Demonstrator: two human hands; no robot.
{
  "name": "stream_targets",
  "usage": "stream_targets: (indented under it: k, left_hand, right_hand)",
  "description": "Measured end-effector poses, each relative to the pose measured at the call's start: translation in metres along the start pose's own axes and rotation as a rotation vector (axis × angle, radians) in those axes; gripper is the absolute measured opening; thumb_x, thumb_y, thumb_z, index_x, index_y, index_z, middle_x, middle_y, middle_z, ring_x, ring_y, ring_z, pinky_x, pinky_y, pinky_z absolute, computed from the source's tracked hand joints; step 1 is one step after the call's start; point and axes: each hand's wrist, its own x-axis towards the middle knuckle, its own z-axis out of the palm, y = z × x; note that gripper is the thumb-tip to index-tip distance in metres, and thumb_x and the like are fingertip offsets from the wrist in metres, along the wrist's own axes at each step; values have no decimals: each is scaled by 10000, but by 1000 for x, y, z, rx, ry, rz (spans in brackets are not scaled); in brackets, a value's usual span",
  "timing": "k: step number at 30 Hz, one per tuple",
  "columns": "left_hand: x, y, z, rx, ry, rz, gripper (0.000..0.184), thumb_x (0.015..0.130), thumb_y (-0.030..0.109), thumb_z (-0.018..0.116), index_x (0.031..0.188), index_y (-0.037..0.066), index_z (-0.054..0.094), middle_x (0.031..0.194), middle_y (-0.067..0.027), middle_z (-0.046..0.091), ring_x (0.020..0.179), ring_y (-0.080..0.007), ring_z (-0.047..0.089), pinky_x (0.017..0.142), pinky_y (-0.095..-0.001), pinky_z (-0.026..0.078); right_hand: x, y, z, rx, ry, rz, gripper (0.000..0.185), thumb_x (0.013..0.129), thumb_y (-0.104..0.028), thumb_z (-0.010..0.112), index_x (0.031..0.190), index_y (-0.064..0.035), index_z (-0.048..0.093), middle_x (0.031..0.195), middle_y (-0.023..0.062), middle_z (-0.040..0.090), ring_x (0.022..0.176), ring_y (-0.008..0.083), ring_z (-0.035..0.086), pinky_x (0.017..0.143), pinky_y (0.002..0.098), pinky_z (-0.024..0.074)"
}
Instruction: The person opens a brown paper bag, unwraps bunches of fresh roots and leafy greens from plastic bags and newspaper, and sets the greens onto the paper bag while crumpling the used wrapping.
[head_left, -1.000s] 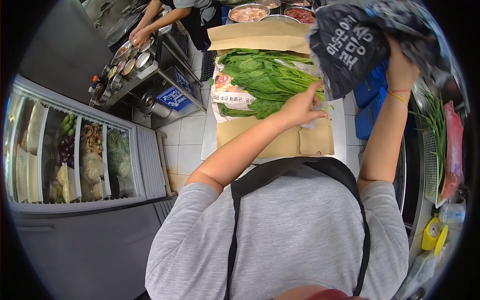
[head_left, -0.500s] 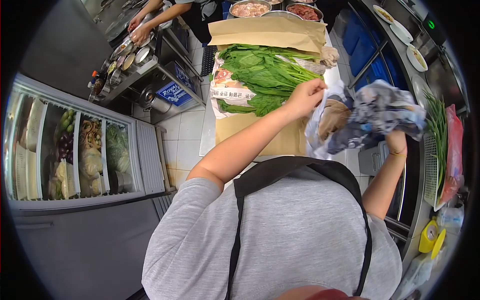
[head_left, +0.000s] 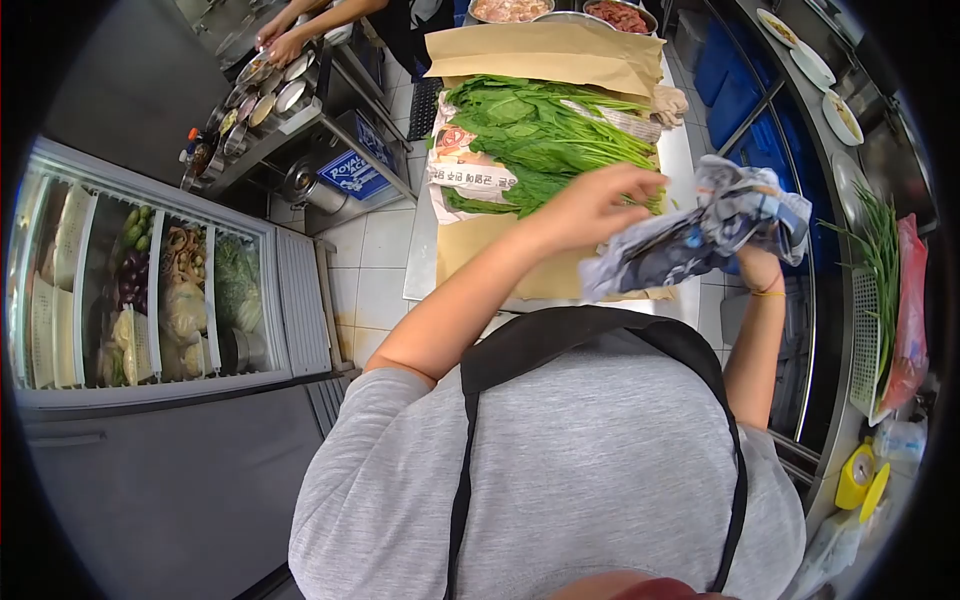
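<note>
A bunched sheet of crumpled newspaper [head_left: 715, 230] is in my right hand [head_left: 760, 268], held up off the right side of the table. The paper hides most of that hand's fingers. My left hand [head_left: 605, 205] hovers just left of the paper, its fingers apart and holding nothing. Beyond it lies a heap of long leafy greens [head_left: 520, 120], stems pointing right, on printed newspaper [head_left: 470, 178]. Brown paper [head_left: 540, 52] is spread under and behind the greens. At the stem end sits a small crumpled beige piece [head_left: 669, 105], its kind unclear.
Pans of raw meat [head_left: 618, 16] stand at the table's far end. A glass-lidded fridge [head_left: 300, 300] is on the left. Another person's hands [head_left: 285, 45] work at the far-left counter. A basket [head_left: 865, 340] with green onions [head_left: 880, 270] and a yellow scale [head_left: 855, 475] line the right counter.
My left hand has let go of the newspaper, its fingers now spread. The newspaper is more bunched up, and my right hand has moved a little to the left with it.
</note>
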Motion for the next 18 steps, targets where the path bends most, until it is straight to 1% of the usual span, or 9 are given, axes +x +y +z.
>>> stream_targets:
  k: [1,2,3,5,8,11,13,15,18]
  left_hand:
    - [-7,-3,-10,247,96,42,339,833,90,587,1165,56,532,1041,-78,575,967,-207,577,813,-323,467]
    - [-16,-18,-25,429,138,27,352,809,97,609,1153,68,537,1022,-85,574,953,-233,574,797,-339,466]
    - [-30,-35,-38,610,177,14,367,786,104,630,1141,81,542,1003,-93,572,939,-259,571,782,-355,465]
    - [-60,-50,-56,912,115,-134,423,717,106,678,1120,110,549,1015,-81,551,978,-276,527,805,-386,424]
    - [-88,-67,-67,1085,252,-146,454,659,104,708,1086,131,555,1048,-53,529,1031,-249,482,846,-389,377]
    - [-93,-76,-74,1128,338,-150,457,634,99,720,1059,136,557,1071,-37,508,1058,-247,455,866,-400,352]
    - [-92,-83,-81,1163,326,-102,424,640,102,715,1035,134,563,1036,-31,519,1036,-245,470,849,-390,366]
    - [-89,-84,-91,1183,229,-69,332,673,111,694,986,129,587,984,-25,546,964,-239,511,802,-368,405]
    - [-84,-82,-105,1091,198,19,195,715,126,664,897,113,597,894,-31,561,865,-238,540,734,-360,439]
  right_hand:
    - [-4,-16,-2,106,43,102,404,767,-77,664,1156,-77,552,1126,27,570,1037,163,530,937,315,410]
    - [6,16,-28,-241,111,43,388,766,-73,656,1141,-56,559,1107,53,586,1024,190,549,929,308,411]
    - [4,-10,-28,-629,71,25,406,742,-62,668,1131,-29,558,1112,88,589,1025,226,559,921,303,413]
    - [-2,-9,-35,-726,8,-57,457,703,-58,692,1134,-11,546,1113,124,588,1021,253,564,919,300,415]
    - [-6,-4,-19,-744,-198,-38,565,653,-58,714,1174,0,504,1117,138,587,1028,248,565,926,304,418]
    - [-6,-25,32,-613,-327,203,475,651,-62,700,1097,-102,542,1089,128,593,1014,309,564,852,354,433]
    - [-4,-28,53,-800,-322,18,389,649,-10,651,1021,-78,562,1002,118,614,989,301,569,847,355,430]
    - [-4,-27,67,-908,-324,-55,392,668,11,613,1039,-104,559,1053,96,589,1035,287,539,855,368,396]
    - [-1,-28,87,-1028,-505,-50,338,722,-45,587,1047,-141,577,1188,19,534,1128,202,481,907,377,338]
